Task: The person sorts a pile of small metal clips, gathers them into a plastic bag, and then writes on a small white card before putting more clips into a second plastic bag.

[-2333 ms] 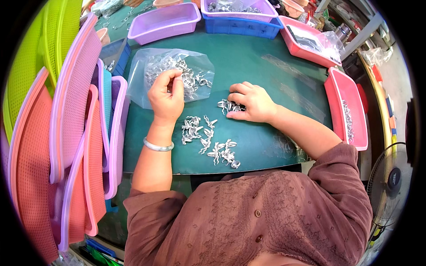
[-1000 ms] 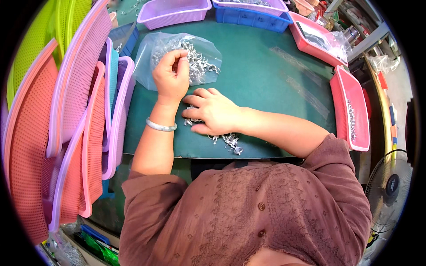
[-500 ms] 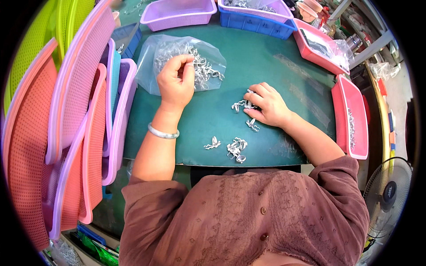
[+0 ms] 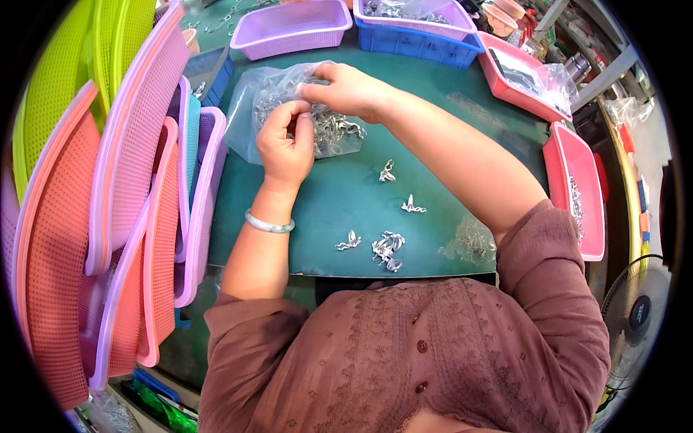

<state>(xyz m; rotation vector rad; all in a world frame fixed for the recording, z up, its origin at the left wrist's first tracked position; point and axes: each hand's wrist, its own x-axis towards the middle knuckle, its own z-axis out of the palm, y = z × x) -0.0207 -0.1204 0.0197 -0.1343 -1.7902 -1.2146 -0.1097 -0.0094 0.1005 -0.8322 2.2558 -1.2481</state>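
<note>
My left hand (image 4: 286, 141) is closed in a pinch at the near side of a clear plastic bag (image 4: 242, 119); what its fingers hold is hidden. The bag contains many small silvery metal pieces (image 4: 336, 133) with loops and wavy ends. Just above the left hand, my right hand (image 4: 346, 90) reaches across the bag, its fingers bent and close to the left fingertips. Anything between the right fingers is too small to make out. On the green table lie a loose metal piece (image 4: 388, 171), a second piece (image 4: 412, 206), a third piece (image 4: 349, 240) and a small heap (image 4: 388, 250).
Stacked plastic baskets (image 4: 58, 252) stand along the left. A purple basket (image 4: 292, 29), a blue crate (image 4: 419, 49) and a pink basket (image 4: 516, 90) line the far side. Another pink basket (image 4: 588, 216) holds metal pieces at right, above a fan (image 4: 639, 317).
My right hand has moved left and away from me, from the loose metal pieces to the bag beside my left hand. The left hand stays pinched in nearly the same place.
</note>
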